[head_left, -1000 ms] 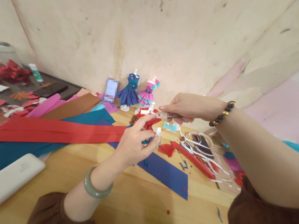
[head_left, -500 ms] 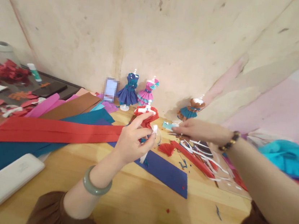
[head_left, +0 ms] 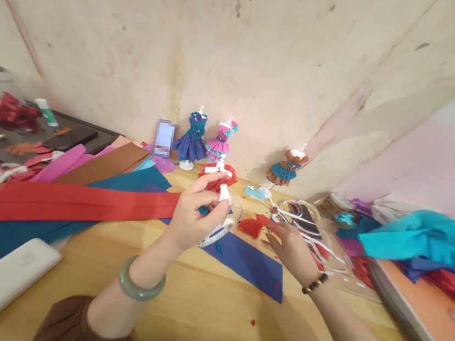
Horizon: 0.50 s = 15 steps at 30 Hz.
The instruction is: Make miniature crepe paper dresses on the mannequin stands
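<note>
My left hand (head_left: 200, 211) is closed, thumb and fingers pinching a narrow white strip (head_left: 225, 193) that looks like tape. Below the fingers a white loop (head_left: 219, 232) shows, partly hidden by the hand. Just behind stands a miniature dress form with a red paper dress (head_left: 227, 174), its lower part covered by my hand. My right hand (head_left: 290, 247) is low over the table with its fingers apart and nothing visible in them. Its fingertips come close to a pleated red paper fan (head_left: 250, 227); whether they touch the red paper beside it I cannot tell.
A blue paper sheet (head_left: 249, 264) lies in front. Long red paper (head_left: 77, 206) and other sheets spread left, near a white case (head_left: 1, 286). Several dressed forms, one in blue (head_left: 192, 141), line the wall. White strips (head_left: 308, 219) and turquoise paper (head_left: 414, 237) lie right.
My right hand has come back from near the brown-dressed form, moving left and toward me, and its fingers have spread. My left hand keeps its pinch; the white strip now stands higher.
</note>
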{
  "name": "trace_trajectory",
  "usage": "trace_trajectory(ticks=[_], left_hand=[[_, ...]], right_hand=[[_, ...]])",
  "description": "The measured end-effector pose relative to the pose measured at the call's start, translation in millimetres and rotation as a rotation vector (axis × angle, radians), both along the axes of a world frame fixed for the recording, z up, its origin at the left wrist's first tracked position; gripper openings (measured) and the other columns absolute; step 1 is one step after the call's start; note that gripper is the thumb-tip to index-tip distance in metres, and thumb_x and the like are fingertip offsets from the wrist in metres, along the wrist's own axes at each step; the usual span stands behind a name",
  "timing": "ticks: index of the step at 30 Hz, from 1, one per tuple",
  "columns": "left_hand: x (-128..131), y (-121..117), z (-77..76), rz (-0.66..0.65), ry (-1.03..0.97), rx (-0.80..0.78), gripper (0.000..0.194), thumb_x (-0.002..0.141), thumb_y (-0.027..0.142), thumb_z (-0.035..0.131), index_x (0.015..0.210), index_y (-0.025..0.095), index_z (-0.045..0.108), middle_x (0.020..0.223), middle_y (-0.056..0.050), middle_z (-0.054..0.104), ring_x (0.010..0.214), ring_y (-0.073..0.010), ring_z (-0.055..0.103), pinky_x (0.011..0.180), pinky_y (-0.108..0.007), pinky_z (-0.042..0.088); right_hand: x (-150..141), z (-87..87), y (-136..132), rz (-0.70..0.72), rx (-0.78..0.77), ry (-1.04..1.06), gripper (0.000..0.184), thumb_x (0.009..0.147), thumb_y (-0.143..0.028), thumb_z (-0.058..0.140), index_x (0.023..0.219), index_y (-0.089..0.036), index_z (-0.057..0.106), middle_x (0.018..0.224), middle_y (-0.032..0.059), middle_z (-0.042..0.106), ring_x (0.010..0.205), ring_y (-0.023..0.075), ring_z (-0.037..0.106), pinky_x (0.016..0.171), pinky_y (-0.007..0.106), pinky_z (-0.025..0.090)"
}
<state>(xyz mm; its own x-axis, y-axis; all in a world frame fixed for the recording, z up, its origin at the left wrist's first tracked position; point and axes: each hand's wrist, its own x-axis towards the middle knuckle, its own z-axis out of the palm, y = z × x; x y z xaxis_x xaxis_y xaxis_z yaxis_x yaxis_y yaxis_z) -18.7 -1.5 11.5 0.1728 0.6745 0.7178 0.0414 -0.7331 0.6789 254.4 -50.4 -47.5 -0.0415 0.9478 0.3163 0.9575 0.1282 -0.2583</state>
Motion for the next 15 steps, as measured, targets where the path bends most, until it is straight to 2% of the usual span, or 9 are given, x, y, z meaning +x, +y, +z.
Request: trace_trajectory(ticks=[3, 5, 7, 10, 15], left_hand=[[-1, 1, -0.4, -0.026, -0.030, -0.031, 0.025, 0.082, 0.017, 0.058, 0.057, 0.015, 0.064, 0.118, -0.012, 0.064, 0.094, -0.0212, 0.066, 0.074, -0.029, 0.051], [-1, 1, -0.7, -0.036, -0.043, -0.035, 0.026, 0.082, 0.017, 0.058, 0.056, 0.015, 0.064, 0.119, -0.012, 0.063, 0.096, -0.0212, 0.065, 0.073, -0.029, 0.051], [-1, 2, -0.2, -0.037, -0.047, -0.028, 0.027, 0.082, 0.017, 0.059, 0.055, 0.015, 0.063, 0.120, -0.012, 0.063, 0.099, -0.0217, 0.065, 0.075, -0.029, 0.051], [-2, 2, 1.5, -0.034, -0.047, -0.018, 0.027, 0.082, 0.016, 0.059, 0.055, 0.015, 0.064, 0.119, -0.011, 0.064, 0.101, -0.0218, 0.064, 0.079, -0.030, 0.050], [-5, 2, 1.4, -0.067, -0.069, -0.027, 0.027, 0.082, 0.016, 0.058, 0.056, 0.016, 0.065, 0.118, -0.011, 0.065, 0.104, -0.0224, 0.062, 0.084, -0.032, 0.050]], right_hand=[[-46, 47.0, 14, 0.149, 0.201, 0.277, 0.016, 0.088, -0.033, 0.053, 0.093, -0.023, 0.065, 0.098, 0.0076, 0.068, 0.094, 0.0232, 0.062, 0.083, 0.038, 0.048], [-77, 76.6, 25, 0.226, 0.319, 0.320, 0.013, 0.086, -0.032, 0.057, 0.093, -0.023, 0.064, 0.097, 0.0056, 0.067, 0.093, 0.0215, 0.061, 0.082, 0.037, 0.047], [-100, 97.9, 35, 0.272, 0.390, 0.317, 0.014, 0.084, -0.029, 0.061, 0.096, -0.022, 0.064, 0.091, 0.0046, 0.066, 0.085, 0.0193, 0.059, 0.078, 0.034, 0.048], [-119, 111.0, 45, 0.268, 0.396, 0.328, 0.008, 0.081, -0.025, 0.062, 0.087, -0.021, 0.066, 0.083, 0.0029, 0.065, 0.075, 0.0166, 0.057, 0.072, 0.031, 0.047], [-123, 108.0, 51, 0.251, 0.328, 0.364, 0.008, 0.079, -0.020, 0.058, 0.075, -0.020, 0.065, 0.076, 0.0014, 0.063, 0.071, 0.0158, 0.056, 0.069, 0.030, 0.044]])
